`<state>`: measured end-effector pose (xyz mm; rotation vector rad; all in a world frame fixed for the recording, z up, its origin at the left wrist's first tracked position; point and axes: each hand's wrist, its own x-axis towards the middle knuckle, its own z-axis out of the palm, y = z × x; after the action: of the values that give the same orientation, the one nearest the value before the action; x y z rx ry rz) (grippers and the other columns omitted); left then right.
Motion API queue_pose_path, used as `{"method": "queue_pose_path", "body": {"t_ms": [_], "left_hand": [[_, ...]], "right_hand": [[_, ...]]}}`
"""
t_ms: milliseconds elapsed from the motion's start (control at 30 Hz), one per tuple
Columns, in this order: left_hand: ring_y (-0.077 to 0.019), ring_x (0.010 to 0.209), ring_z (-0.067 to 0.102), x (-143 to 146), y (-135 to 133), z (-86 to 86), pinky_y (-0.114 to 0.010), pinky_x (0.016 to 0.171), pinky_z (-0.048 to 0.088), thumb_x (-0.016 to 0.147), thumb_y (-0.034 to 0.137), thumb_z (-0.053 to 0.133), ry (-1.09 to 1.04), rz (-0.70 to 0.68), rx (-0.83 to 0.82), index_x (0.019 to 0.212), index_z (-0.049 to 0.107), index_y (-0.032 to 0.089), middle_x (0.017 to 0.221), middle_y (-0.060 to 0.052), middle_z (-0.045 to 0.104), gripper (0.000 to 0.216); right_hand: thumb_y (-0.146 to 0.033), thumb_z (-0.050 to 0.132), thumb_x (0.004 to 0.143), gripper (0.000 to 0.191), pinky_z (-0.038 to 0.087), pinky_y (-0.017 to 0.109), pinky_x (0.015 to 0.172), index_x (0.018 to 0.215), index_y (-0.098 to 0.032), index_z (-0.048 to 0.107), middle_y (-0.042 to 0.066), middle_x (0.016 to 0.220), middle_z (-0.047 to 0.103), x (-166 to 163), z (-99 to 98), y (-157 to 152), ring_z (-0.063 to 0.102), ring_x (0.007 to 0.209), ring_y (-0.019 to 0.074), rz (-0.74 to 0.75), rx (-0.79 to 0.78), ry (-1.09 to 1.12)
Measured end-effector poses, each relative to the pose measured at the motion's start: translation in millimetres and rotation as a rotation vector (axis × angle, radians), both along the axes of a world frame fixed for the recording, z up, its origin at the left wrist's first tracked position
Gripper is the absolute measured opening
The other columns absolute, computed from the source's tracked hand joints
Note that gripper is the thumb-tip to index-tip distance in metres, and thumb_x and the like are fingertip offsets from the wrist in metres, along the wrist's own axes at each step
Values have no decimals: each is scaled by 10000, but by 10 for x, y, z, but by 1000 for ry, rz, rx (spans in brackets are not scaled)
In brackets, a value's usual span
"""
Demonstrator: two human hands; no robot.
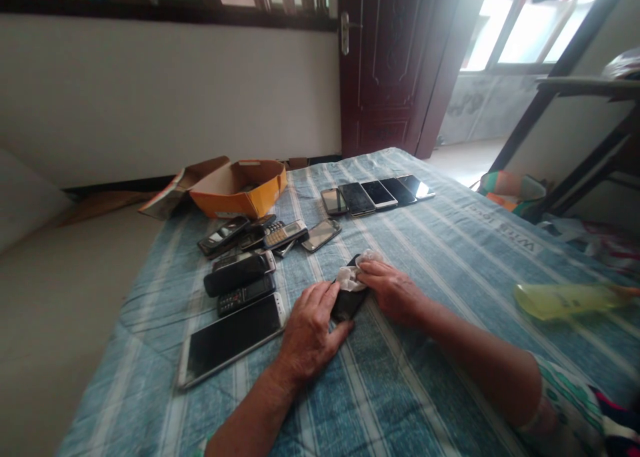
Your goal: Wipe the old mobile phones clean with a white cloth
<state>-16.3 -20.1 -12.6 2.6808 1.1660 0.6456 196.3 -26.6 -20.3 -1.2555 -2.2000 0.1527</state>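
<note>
A dark phone point(349, 305) lies on the blue striped cloth, between my two hands. My left hand point(311, 327) grips its left and near edges, with the thumb at the bottom corner. In the fingers of my right hand point(393, 289) is a crumpled white tissue point(350, 278), pressed against the phone's upper face. Part of the phone is hidden under tissue and fingers. Just left of my left hand lies a large white-framed phone point(233, 337) with a dark screen. Beyond it are a black keypad phone point(246, 293) and a black phone or case point(235, 275).
Several older phones point(285, 233) are piled before an open orange box point(240, 189). A row of flat phones point(379, 194) lies toward the far edge. On the right is a yellow translucent bottle or tube point(565, 300). A dark red door point(385, 64) stands behind.
</note>
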Motion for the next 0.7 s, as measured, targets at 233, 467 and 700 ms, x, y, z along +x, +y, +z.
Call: {"method": "queue_pose_path", "body": {"t_ms": [233,467,700], "left_hand": [[-303,1119,538,25,-4,44,-469,982,460,728,239,676,-27,9,-13,1173,565,113,1184,-153,600,476],[-273,1105,532,30,1,110,-435,956,472,715,213,684,-49,2,-92,1190,580,201,1180,-87,601,486],[-281,1134,512,22,13,58,-457,965,455,740,221,654,-34,3,-58,1195,583,223,1214,-91,579,460]], "right_hand": [[-29,412,846,290,409,386,1030,1025,-153,603,115,1238,553,-269,49,-160,486,1192,207,246,-19,111],[-12,475,791,288,331,450,1093,1012,-131,617,167,1424,411,-207,-20,-67,342,1350,264,217,-71,69],[-11,467,822,244,420,396,1013,935,-146,636,141,1200,608,-151,36,63,511,1201,216,386,3,75]]}}
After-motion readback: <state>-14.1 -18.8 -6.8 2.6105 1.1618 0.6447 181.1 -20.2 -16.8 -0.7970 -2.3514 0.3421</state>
